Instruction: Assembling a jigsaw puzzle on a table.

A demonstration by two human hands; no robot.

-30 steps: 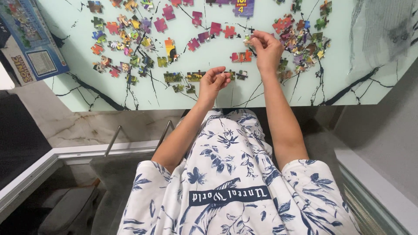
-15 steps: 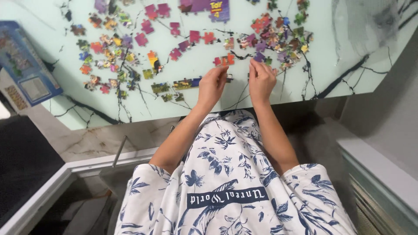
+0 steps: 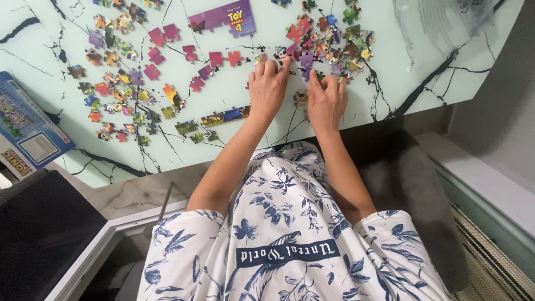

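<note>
Left hand (image 3: 267, 83) flat on the pale green marbled desk (image 3: 234, 136), fingers together, pressing puzzle pieces (image 3: 277, 54) under its fingertips, right hand (image 3: 326, 100) just beside it, palm down, fingers loosely spread, heap of loose pieces (image 3: 334, 42) just beyond its fingertips, joined purple section (image 3: 223, 19) farther past the left hand, puzzle box (image 3: 25, 131) well off to that hand's left.

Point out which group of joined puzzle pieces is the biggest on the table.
The purple joined section at the top of the table, beyond the left hand. It forms one wide purple slab, whereas the strip of joined dark pieces near the left wrist is much narrower.
</note>
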